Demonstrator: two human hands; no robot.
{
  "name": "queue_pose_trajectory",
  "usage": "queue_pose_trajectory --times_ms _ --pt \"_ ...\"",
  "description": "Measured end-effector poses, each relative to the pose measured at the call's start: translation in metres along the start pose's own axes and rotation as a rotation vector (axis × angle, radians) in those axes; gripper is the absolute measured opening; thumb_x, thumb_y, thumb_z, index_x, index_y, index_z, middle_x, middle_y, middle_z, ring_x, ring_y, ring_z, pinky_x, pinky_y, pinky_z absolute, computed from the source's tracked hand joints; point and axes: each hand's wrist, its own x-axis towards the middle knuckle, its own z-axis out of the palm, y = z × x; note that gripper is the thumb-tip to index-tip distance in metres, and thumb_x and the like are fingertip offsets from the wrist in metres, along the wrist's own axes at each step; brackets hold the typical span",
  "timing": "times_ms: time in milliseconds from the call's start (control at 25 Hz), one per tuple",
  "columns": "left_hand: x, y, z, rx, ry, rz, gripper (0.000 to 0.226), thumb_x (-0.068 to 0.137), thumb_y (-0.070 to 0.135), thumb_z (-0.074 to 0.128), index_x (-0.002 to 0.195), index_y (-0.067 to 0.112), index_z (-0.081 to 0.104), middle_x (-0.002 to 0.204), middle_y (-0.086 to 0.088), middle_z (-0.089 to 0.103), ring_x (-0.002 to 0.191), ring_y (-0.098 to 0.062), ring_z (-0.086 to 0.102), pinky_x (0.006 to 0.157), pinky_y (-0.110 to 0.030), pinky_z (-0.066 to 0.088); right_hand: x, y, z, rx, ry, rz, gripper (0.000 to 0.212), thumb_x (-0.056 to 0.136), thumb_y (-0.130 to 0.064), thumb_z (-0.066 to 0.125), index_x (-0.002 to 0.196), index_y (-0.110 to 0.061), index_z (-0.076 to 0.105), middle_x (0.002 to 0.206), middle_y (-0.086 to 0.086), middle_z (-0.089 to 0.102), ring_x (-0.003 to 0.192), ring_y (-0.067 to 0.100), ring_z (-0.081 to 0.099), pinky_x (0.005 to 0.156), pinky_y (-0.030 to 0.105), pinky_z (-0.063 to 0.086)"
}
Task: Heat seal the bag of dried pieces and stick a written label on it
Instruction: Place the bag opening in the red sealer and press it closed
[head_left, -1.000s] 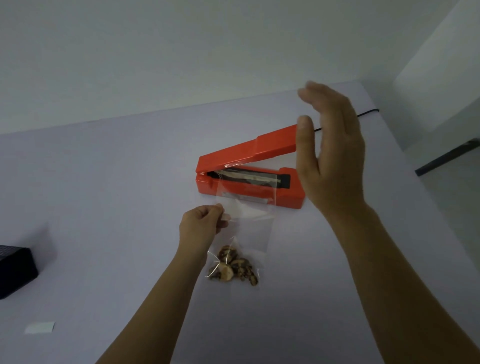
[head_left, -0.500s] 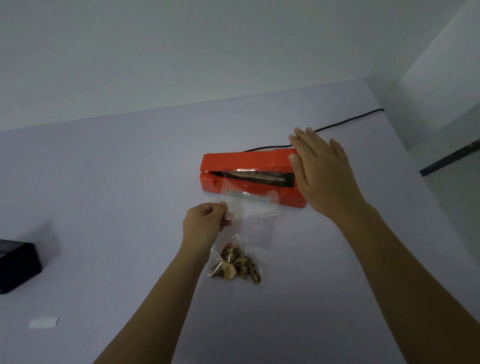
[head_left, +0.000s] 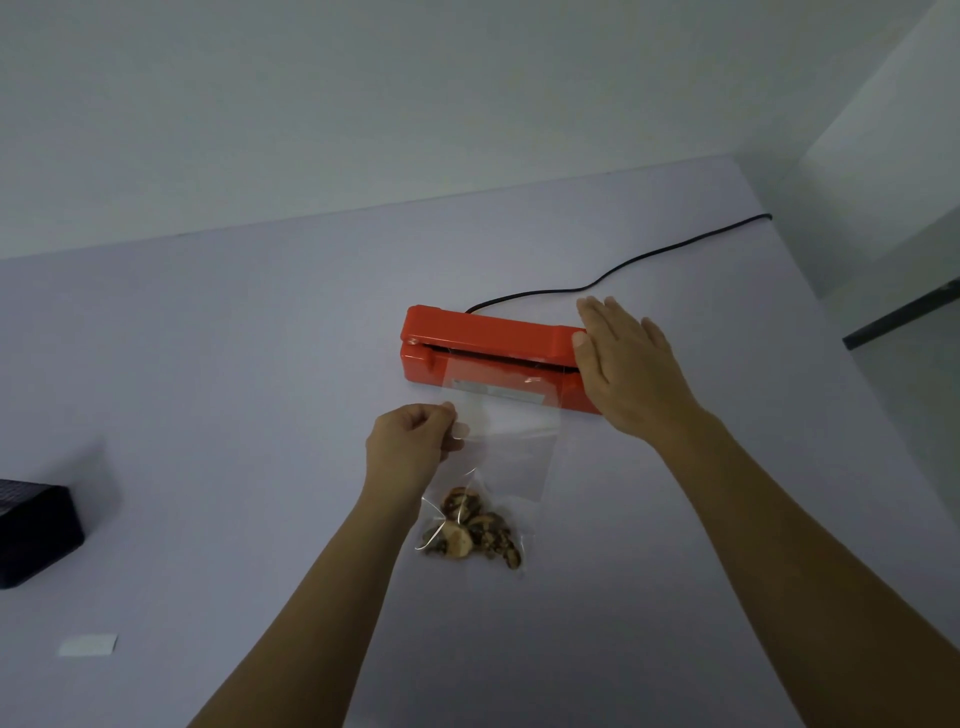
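Observation:
A red heat sealer (head_left: 483, 338) lies across the middle of the table with its lid down. The clear plastic bag (head_left: 511, 441) runs from the sealer's jaw toward me, its top edge caught under the lid. Brown dried pieces (head_left: 475, 532) are bunched at the bag's near end. My left hand (head_left: 410, 449) pinches the bag's left edge just in front of the sealer. My right hand (head_left: 626, 366) lies flat, palm down, on the right end of the lid. A small white label (head_left: 87, 645) lies flat at the near left of the table.
A black box (head_left: 36, 530) stands at the table's left edge. The sealer's black cord (head_left: 623, 265) trails back to the right toward the table's far corner. A wall runs behind the table; a dark bar (head_left: 904, 317) shows beyond its right edge.
My right hand came down from above onto the raised lid and pushed it shut on the bag's top. My left hand kept its pinch on the bag.

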Motion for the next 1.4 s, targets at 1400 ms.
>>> queue_pose_trajectory --times_ms 1400 --pt "0.0045 -0.0083 -0.0022 -0.017 -0.021 -0.012 0.016 0.087 0.023 0.061 0.079 0.012 0.071 0.067 -0.001 0.073 0.057 -0.008 0.068 0.060 -0.023 0.051 0.0016 -0.0005 0.0101 -0.047 0.016 0.026 0.052 0.099 -0.033 0.020 0.145 -0.009 0.022 0.154 0.007 0.023 0.143 0.020 0.014 0.115 0.042 0.009"
